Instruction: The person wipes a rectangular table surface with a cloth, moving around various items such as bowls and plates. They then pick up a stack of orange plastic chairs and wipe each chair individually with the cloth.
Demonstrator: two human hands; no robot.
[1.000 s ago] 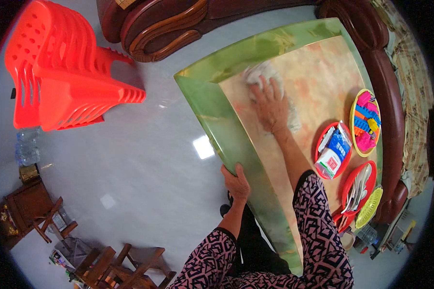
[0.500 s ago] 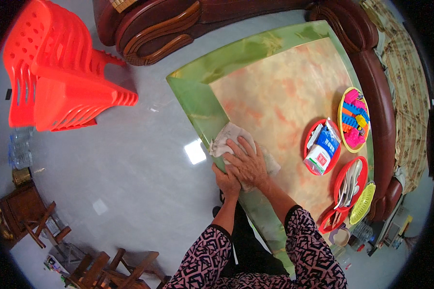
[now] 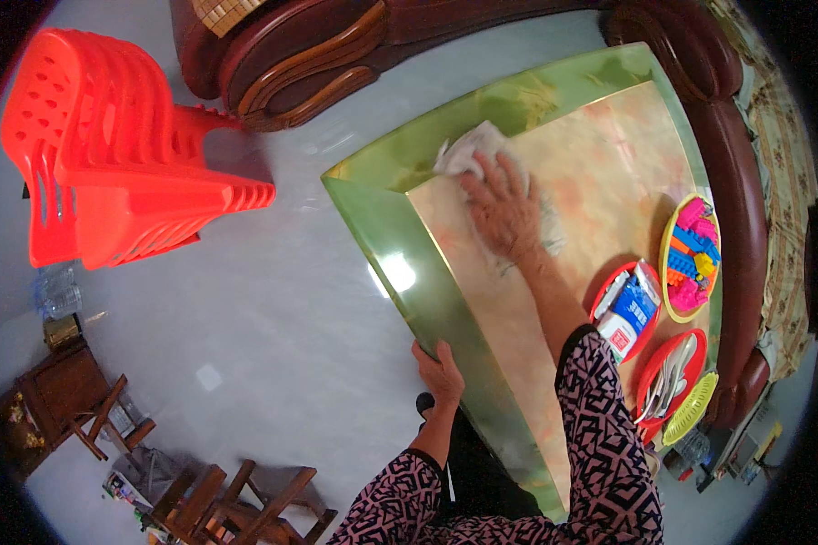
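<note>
The table (image 3: 600, 136) has a mottled cream and pink top with a wide green stone-look border. A pale, crumpled cloth (image 3: 474, 150) lies near its far left corner, across the inner line of the border. My right hand (image 3: 504, 207) presses flat on the cloth, fingers spread and slightly blurred; parts of the cloth show beyond the fingertips and beside the wrist. Nearer to me, my left hand (image 3: 441, 374) holds the table's left edge, thumb on top and the other fingers over the side, partly hidden.
Along the table's right side are a yellow-rimmed basket (image 3: 666, 263) of toy bricks, a red dish with a blue-and-white packet (image 3: 629, 313), a red dish with spoons (image 3: 671, 377) and a yellow-green basket (image 3: 691, 411). Stacked red chairs (image 3: 127, 173), wooden stools (image 3: 236, 509) and a dark red sofa (image 3: 741, 227) surround it.
My right hand has slid the cloth away from me toward the far border. My left hand, earlier beside the right wrist, is now apart and lower on the table's left edge.
</note>
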